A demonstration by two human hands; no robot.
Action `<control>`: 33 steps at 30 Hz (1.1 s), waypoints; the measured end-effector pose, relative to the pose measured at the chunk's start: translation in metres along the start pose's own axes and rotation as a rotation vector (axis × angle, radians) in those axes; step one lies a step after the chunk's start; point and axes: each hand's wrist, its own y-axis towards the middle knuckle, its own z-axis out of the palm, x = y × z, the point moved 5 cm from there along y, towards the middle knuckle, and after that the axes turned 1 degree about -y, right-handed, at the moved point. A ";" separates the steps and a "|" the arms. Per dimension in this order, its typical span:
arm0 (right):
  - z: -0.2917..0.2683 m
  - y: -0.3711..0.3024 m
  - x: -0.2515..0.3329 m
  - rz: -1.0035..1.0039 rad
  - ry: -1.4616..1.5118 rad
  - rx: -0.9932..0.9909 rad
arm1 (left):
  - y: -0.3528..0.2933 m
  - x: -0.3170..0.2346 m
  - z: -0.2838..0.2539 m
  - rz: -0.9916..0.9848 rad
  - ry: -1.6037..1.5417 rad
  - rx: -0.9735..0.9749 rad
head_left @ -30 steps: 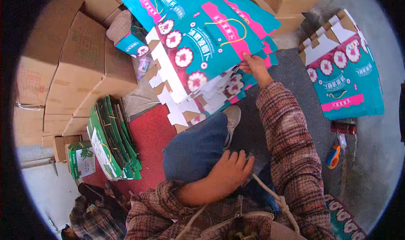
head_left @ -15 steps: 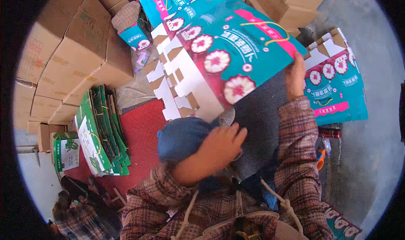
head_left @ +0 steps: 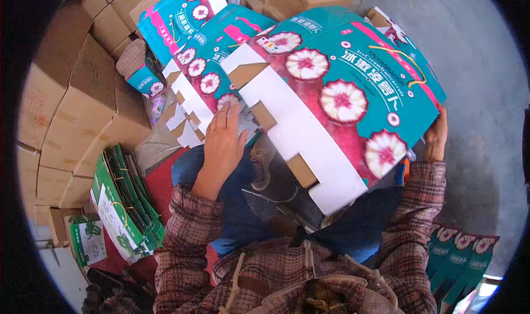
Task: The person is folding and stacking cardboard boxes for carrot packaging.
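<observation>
A flattened teal gift carton (head_left: pixel 342 76) with pink bands, radish-slice pictures and a gold cord handle slants across the space before me. My right hand (head_left: pixel 436 133) grips its right edge; the thumb shows, most fingers are behind the board. White slotted flaps line its lower left side. To the left, a second teal carton (head_left: pixel 212 65) of the same kind lies partly under the first. My left hand (head_left: pixel 223 148) has its fingers stretched out at that carton's lower corner, seemingly touching it, and it grips nothing.
More teal cartons (head_left: pixel 160 27) are stacked at the far left. Large brown boxes (head_left: pixel 83 93) are piled along the left side. Folded green cartons (head_left: pixel 124 203) stand upright on a red mat. Further teal cartons (head_left: pixel 458 259) lie at the lower right. A small teal box (head_left: pixel 146 81) stands beside the brown boxes.
My view has shifted. The carton in my right hand has come closer and to the right. My left hand has moved up and left, from in front of my body to the other carton.
</observation>
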 end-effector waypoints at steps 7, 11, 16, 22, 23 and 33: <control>-0.055 -0.078 0.028 0.149 0.028 -0.025 | -0.008 -0.052 0.008 0.273 -0.130 0.191; -0.118 -0.089 0.026 0.221 0.081 -0.092 | -0.019 -0.090 0.023 0.410 -0.205 0.349; -0.151 -0.092 0.022 0.277 0.028 -0.104 | -0.065 -0.121 0.048 0.476 -0.245 0.399; -0.083 -0.122 0.004 -0.033 -0.401 0.122 | -0.117 -0.167 0.056 0.558 -0.105 0.727; -0.120 -0.097 0.000 0.032 -0.244 0.242 | -0.106 -0.188 0.053 0.585 -0.135 0.715; 0.006 -0.148 -0.071 0.402 -0.804 0.617 | -0.043 -0.210 0.109 0.005 -0.507 0.761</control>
